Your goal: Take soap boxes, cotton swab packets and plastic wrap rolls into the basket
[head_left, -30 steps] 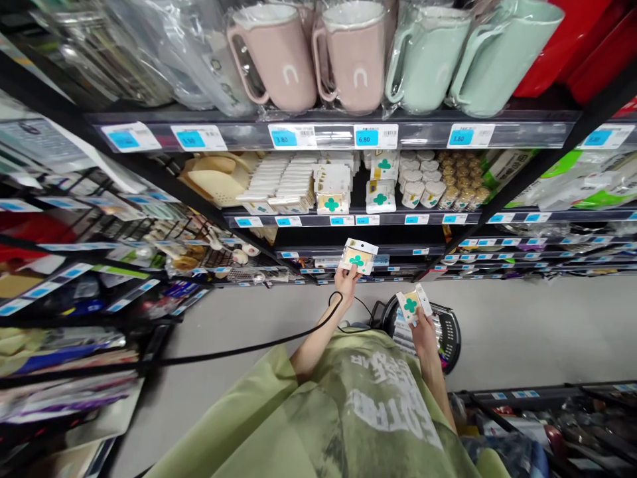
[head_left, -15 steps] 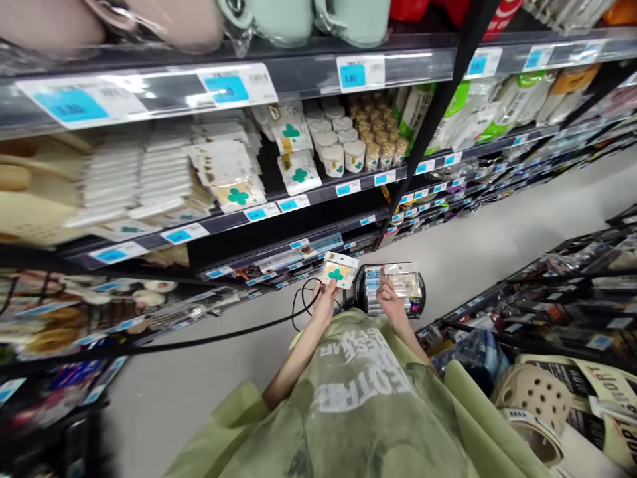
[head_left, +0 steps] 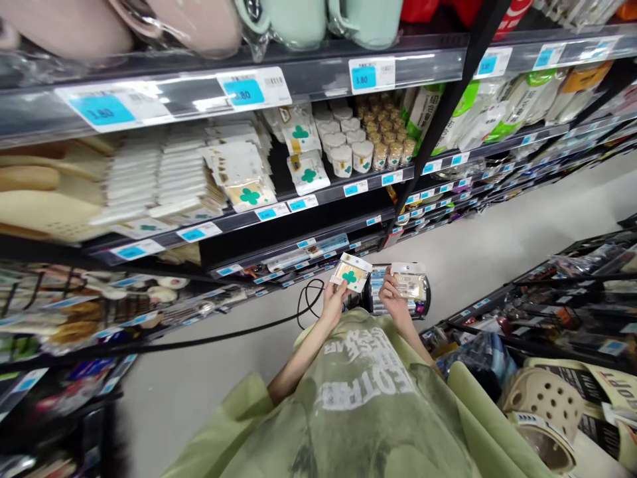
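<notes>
My left hand (head_left: 333, 302) pinches a small white packet with a green clover (head_left: 351, 273), its contents pale yellow behind a clear window. In my right hand (head_left: 393, 293), closed at its edge, is another small clear-and-white packet (head_left: 410, 284), whose print is too small to read. The two packets are side by side in front of my chest, a little apart. Directly below them stands a black-rimmed container (head_left: 428, 299) with packaged goods in it, partly hidden by my hands and the packets.
Clover-marked packets (head_left: 249, 194) line the shelf ahead, beside white lidded tubs (head_left: 343, 159) and small gold-topped jars (head_left: 395, 154). Mugs (head_left: 365, 23) stand on the shelf above. A black cable (head_left: 213, 338) crosses at left. A beige clog (head_left: 547, 398) is at lower right.
The view has shifted slightly, so the shelves appear further right. The left packet is tilted more. Both hands keep hold of their packets.
</notes>
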Demonstrator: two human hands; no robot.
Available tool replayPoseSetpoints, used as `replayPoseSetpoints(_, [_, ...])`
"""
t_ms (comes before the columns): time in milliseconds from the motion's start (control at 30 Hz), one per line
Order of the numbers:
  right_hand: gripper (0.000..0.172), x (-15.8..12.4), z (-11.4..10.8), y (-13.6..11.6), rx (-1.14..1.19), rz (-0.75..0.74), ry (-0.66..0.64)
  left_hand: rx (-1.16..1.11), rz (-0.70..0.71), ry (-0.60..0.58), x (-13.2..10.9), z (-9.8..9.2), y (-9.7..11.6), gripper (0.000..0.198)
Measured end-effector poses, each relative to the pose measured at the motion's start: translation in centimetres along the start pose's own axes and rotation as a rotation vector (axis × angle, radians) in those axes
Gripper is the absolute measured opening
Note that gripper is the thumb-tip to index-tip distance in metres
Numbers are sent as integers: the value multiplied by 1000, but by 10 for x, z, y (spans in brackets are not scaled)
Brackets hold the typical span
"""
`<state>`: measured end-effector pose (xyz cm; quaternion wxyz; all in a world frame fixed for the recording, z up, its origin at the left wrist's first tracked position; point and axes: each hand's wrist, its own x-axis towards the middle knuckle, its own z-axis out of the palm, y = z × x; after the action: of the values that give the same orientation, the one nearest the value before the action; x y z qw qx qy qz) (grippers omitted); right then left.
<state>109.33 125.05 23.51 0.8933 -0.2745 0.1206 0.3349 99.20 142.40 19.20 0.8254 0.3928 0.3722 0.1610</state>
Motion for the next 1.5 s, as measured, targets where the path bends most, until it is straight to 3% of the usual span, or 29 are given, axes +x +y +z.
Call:
replayPoseSetpoints(100, [3, 5, 11, 4, -34, -25, 3, -36, -48, -25, 0, -1, 6, 54])
replayPoseSetpoints(200, [14, 16, 23, 16, -262, -112, 109, -58, -58, -60, -4, 2, 12, 53])
replayPoseSetpoints(300, [27, 30, 34, 33, -500, -281, 257, -64, -35, -64, -9, 6, 14, 60])
replayPoseSetpoints(433, [33, 38, 39, 50, -710, -495, 334, -81, -45, -117, -16, 9, 15, 72])
replayPoseSetpoints(633, [31, 38, 36, 52, -728, -549, 385, -178, -67, -222, -25, 13, 18, 99])
replayPoseSetpoints(733, [32, 38, 34, 53, -755, -559, 392, -200, -56, -273, -28, 16, 16, 97])
replayPoseSetpoints(833, [32, 39, 37, 57, -758, -573, 396, -179, -51, -222, -26, 22, 14, 83])
replayPoseSetpoints(933, [35, 45, 47, 61, -755, -519, 308, -164, -22, -113, -16, 24, 20, 70])
replayPoseSetpoints(1033, [48, 57, 66, 62, -734, -420, 198, -206, 71, -48, -3, 19, 38, 65])
replayPoseSetpoints(1200, [53, 85, 111, 61, -840, -157, -166, -155, 260, -22, 18, 0, 85, 61])
replayPoseSetpoints(1500, [56, 133, 201, 77, -980, -116, -524, -1, 636, 74, 53, -26, 170, 55])
